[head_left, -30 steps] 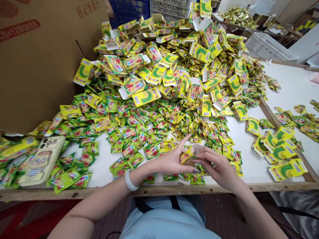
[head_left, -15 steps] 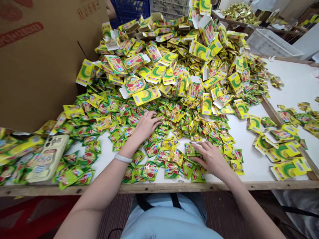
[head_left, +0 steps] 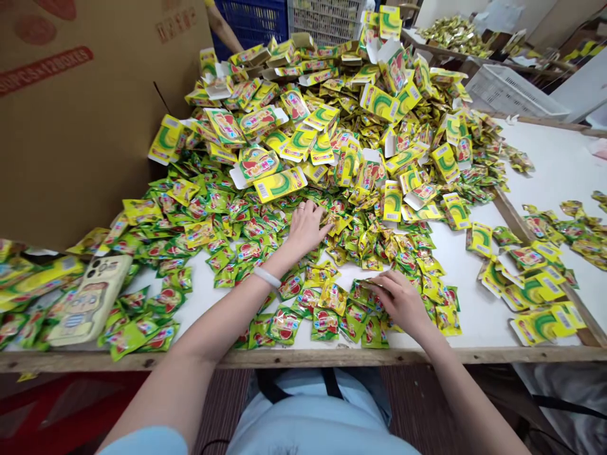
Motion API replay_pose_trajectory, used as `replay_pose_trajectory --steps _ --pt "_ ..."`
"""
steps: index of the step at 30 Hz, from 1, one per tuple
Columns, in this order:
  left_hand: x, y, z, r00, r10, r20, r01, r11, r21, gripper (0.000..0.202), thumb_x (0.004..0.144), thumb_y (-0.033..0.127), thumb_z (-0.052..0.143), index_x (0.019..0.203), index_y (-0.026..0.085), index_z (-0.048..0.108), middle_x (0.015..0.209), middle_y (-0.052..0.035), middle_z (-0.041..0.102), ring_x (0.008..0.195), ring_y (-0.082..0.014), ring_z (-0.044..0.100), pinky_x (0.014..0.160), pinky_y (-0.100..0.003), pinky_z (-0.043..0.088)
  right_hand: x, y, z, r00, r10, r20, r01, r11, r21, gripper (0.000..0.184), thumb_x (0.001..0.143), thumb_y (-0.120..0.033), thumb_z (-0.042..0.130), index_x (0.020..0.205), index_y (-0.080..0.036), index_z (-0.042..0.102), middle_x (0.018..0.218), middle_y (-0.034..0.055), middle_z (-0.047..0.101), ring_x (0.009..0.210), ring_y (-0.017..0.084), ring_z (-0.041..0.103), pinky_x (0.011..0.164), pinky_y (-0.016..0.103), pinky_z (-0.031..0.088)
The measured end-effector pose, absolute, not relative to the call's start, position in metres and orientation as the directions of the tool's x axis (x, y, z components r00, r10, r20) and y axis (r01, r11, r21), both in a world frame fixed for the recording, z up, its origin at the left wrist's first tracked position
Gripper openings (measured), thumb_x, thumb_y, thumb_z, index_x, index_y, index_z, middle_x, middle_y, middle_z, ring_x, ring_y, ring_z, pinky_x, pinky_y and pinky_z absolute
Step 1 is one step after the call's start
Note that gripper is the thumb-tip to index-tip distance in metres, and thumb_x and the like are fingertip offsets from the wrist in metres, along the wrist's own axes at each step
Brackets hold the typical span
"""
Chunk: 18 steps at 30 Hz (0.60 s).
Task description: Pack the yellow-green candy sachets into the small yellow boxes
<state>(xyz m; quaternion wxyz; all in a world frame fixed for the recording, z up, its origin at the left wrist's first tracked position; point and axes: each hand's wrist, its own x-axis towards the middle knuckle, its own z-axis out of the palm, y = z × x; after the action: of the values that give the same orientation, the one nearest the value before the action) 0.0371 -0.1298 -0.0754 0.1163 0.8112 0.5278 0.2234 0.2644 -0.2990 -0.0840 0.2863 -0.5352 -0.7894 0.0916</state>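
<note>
A big heap of small green and yellow sachets covers the white table. Flat yellow cartons lie on top of the heap further back. My left hand reaches into the sachets at the middle of the heap, fingers curled down onto them. My right hand rests near the table's front edge, fingers pinched on a few sachets laid in a short row. A white band sits on my left wrist.
A phone in a pale case lies on sachets at the front left. A large cardboard box stands at the back left. White and blue crates stand behind. More cartons lie at the right, past a wooden strip.
My hands, together at the front edge a second ago, have parted. The left has reached forward into the heap and further right. The right stays over the front row.
</note>
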Motion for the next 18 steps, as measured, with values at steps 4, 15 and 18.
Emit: replay_pose_trajectory --steps 4,15,18 --pt "0.048 -0.122 -0.07 0.347 0.913 0.215 0.68 -0.403 0.612 0.017 0.083 0.02 0.066 0.098 0.018 0.058 0.108 -0.0122 0.062 0.108 -0.0304 0.058 0.096 -0.046 0.045 0.256 -0.295 -0.067 0.137 0.966 0.219 0.393 0.15 -0.907 0.017 0.09 -0.037 0.065 0.082 -0.021 0.066 0.069 -0.0002 0.058 0.057 0.013 0.054 0.048 0.025 0.046" --pt "0.063 -0.217 -0.046 0.53 0.848 0.021 -0.232 0.122 0.965 0.039 0.067 0.022 0.072 0.106 0.019 0.065 0.102 -0.0061 0.07 0.1 -0.024 0.065 0.091 -0.04 0.053 0.201 -0.253 -0.045 0.35 0.908 0.229 0.067 0.22 -0.973 0.025 0.08 -0.041 0.075 0.076 -0.02 0.062 0.057 -0.0061 0.052 0.048 0.008 0.042 0.045 0.021 0.036" --pt "0.058 -0.225 -0.043 0.584 0.808 -0.077 -0.315 0.313 0.896 0.034 0.069 0.03 0.075 0.1 0.02 0.065 0.094 -0.0047 0.068 0.09 -0.0208 0.064 0.082 -0.035 0.055 0.208 -0.254 -0.047 0.264 0.912 0.313 0.259 0.246 -0.934 0.019 0.085 -0.036 0.071 0.079 -0.02 0.062 0.058 -0.0065 0.049 0.049 0.008 0.04 0.047 0.023 0.033"
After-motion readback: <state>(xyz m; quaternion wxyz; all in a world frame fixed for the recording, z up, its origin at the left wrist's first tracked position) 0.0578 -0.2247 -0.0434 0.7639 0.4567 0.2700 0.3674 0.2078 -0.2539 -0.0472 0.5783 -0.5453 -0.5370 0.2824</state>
